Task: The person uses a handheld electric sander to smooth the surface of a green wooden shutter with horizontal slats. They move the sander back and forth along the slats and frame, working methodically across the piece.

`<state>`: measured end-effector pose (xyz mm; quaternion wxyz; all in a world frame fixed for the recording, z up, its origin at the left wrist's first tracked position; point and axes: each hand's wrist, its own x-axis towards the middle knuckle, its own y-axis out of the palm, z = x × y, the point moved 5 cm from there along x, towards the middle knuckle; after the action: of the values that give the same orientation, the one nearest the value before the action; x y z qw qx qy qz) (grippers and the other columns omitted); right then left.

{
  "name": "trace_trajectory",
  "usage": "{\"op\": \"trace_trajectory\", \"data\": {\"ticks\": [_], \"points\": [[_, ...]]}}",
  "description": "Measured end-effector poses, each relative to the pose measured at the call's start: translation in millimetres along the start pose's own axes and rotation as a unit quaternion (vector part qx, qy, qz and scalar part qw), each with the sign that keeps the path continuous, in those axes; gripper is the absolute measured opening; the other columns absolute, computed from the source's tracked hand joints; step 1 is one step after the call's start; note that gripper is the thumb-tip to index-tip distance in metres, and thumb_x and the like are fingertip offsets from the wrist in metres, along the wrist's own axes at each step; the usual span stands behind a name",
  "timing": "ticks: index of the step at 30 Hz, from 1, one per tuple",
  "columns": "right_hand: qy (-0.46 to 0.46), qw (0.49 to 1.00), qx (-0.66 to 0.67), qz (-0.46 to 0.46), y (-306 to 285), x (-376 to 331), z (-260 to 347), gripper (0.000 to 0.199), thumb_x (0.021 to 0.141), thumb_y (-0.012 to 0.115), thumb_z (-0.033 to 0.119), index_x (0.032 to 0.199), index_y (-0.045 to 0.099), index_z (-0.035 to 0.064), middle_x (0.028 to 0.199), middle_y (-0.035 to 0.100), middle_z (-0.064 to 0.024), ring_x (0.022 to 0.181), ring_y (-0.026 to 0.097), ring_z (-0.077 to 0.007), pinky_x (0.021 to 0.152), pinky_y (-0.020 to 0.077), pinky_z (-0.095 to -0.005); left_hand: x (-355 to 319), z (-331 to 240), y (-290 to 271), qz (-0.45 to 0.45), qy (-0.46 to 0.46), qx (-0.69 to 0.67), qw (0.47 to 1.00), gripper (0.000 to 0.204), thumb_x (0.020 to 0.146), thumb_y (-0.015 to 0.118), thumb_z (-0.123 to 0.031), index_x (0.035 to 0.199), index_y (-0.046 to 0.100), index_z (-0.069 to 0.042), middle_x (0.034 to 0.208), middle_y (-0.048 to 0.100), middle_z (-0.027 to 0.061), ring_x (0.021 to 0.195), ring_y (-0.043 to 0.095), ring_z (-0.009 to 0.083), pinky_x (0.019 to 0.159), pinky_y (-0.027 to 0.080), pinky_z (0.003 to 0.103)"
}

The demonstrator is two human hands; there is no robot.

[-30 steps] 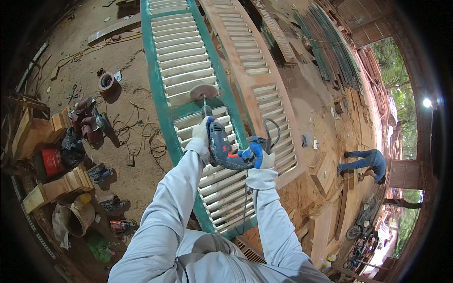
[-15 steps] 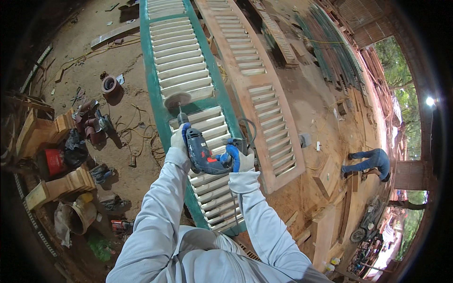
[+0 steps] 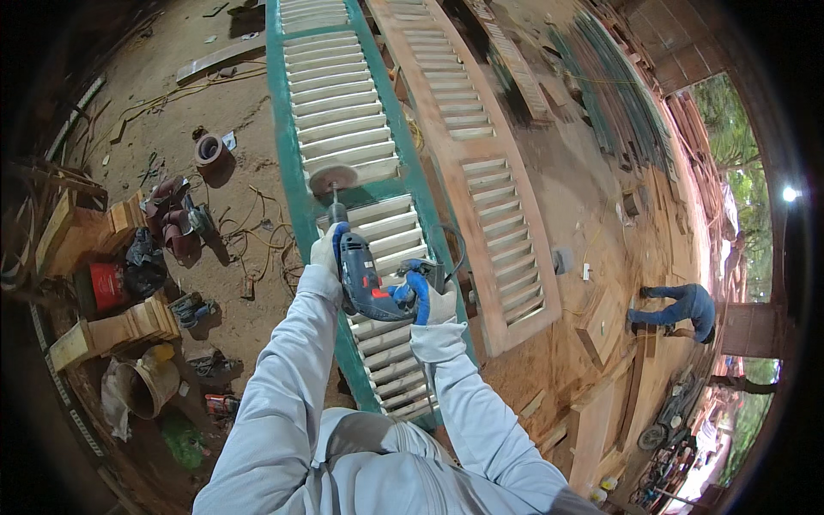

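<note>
Your fingers are hard to make out: both hands wear pale gloves, and the drill's body (image 3: pixel 365 279) covers most of the right palm. The near end of the green louvred shutter (image 3: pixel 296 184) is cut off behind your arms and torso, and its far end runs out of the top edge. The sanding disc (image 3: pixel 332 178) shows only as a round brownish face (spinning or still, you cannot tell).

Compared with half a second ago, the drill sits a little farther up the shutter and the disc now lies over the green cross rail rather than just below it, while both hands keep their grip.

Your left hand (image 3: pixel 326 253) is wrapped around the front of the drill, just behind the chuck. Your right hand (image 3: pixel 433 300) is closed on the blue rear handle. The disc lies beyond the left hand, on the shutter's middle. Right of the shutter lies a bare wooden shutter (image 3: pixel 481 172); further right of it a person in blue (image 3: pixel 682 307) bends over.
</note>
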<state>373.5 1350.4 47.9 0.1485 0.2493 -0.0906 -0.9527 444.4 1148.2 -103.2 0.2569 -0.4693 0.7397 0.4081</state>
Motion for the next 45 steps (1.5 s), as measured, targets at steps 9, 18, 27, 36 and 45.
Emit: {"op": "trace_trajectory", "data": {"ticks": [9,18,27,36,45], "points": [[-0.029,0.999,0.006,-0.011,-18.6,34.4,15.9,0.012,0.085,0.068,0.000,0.097,0.068,0.0001,0.071,0.063,-0.0057,0.053,0.060,-0.0146,0.050,0.0525,-0.0302,-16.6,-5.0,46.1,0.026,-0.006,0.012,1.000,0.035,0.083,0.073,-0.041,0.089,0.069,-0.007,0.074,0.066,0.0057,0.054,0.062,0.0214,0.052,0.052,0.037],[-0.070,0.996,-0.008,-0.050,-33.7,45.1,54.7,0.015,0.085,0.065,0.001,0.098,0.067,-0.0046,0.063,0.062,-0.0089,0.050,0.060,-0.0172,0.055,0.0597,-0.0364,12.0,15.2,108.9,0.103,-0.011,0.020,0.994,0.036,0.086,0.068,-0.042,0.090,0.068,-0.006,0.072,0.067,0.0085,0.054,0.063,0.0234,0.050,0.054,0.039],[-0.028,0.998,-0.026,0.041,-24.4,50.3,30.4,0.014,0.088,0.067,0.006,0.096,0.061,-0.0037,0.062,0.057,-0.0085,0.049,0.057,-0.0190,0.062,0.0613,-0.0441,14.9,20.2,46.6,0.018,-0.012,-0.034,0.999,0.035,0.083,0.072,-0.040,0.089,0.070,-0.006,0.074,0.067,0.0058,0.057,0.063,0.0201,0.056,0.052,0.036],[-0.032,0.999,0.003,0.035,-19.6,42.8,11.1,0.016,0.085,0.069,0.000,0.101,0.070,0.0016,0.073,0.064,-0.0033,0.056,0.061,-0.0139,0.054,0.0522,-0.0287,-4.7,-5.5,39.3,0.019,0.018,-0.028,0.999,0.033,0.082,0.073,-0.040,0.087,0.069,-0.007,0.073,0.065,0.0036,0.056,0.060,0.0185,0.055,0.050,0.035],[-0.057,0.997,0.048,-0.017,-54.6,60.1,32.8,0.018,0.085,0.066,0.000,0.102,0.067,-0.0044,0.064,0.061,-0.0095,0.052,0.060,-0.0174,0.056,0.0596,-0.0373,-1.0,12.8,109.4,0.096,0.007,0.005,0.995,0.034,0.083,0.072,-0.037,0.088,0.066,-0.004,0.071,0.066,0.0071,0.053,0.063,0.0208,0.051,0.052,0.036]]}}
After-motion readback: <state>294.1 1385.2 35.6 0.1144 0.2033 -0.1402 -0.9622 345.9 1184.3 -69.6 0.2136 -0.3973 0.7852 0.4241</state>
